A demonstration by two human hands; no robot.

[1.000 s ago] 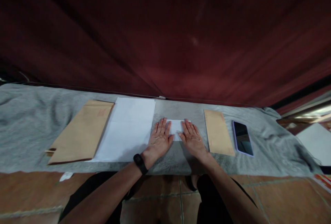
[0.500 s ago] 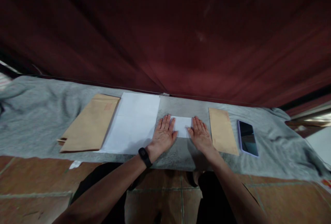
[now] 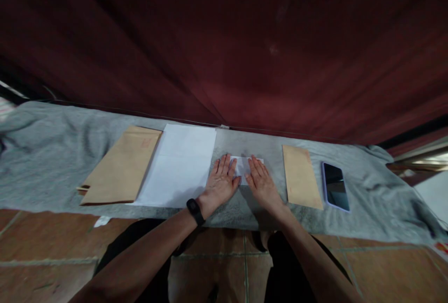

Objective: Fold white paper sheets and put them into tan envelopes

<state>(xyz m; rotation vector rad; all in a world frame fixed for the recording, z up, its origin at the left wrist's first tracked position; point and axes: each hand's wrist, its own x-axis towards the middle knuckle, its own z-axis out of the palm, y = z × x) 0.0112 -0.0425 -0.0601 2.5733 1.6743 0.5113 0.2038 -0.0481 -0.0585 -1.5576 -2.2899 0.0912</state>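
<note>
My left hand [image 3: 221,179] and my right hand [image 3: 261,180] lie flat, fingers stretched out, on a small folded white paper [image 3: 242,166] in the middle of a grey cloth [image 3: 42,153]. The two hands are close together and cover most of the paper; only a strip shows between and above the fingers. A black band sits on my left wrist [image 3: 194,211].
Left of my hands lie a stack of white sheets [image 3: 178,165] and brown envelopes [image 3: 122,165]. To the right rest one brown envelope [image 3: 301,177] and a phone [image 3: 335,186]. A dark red curtain [image 3: 224,46] hangs behind; brown floor tiles [image 3: 45,256] lie below.
My right hand has slid left over the paper toward my left hand, so less of the white paper shows. The view has shifted slightly.
</note>
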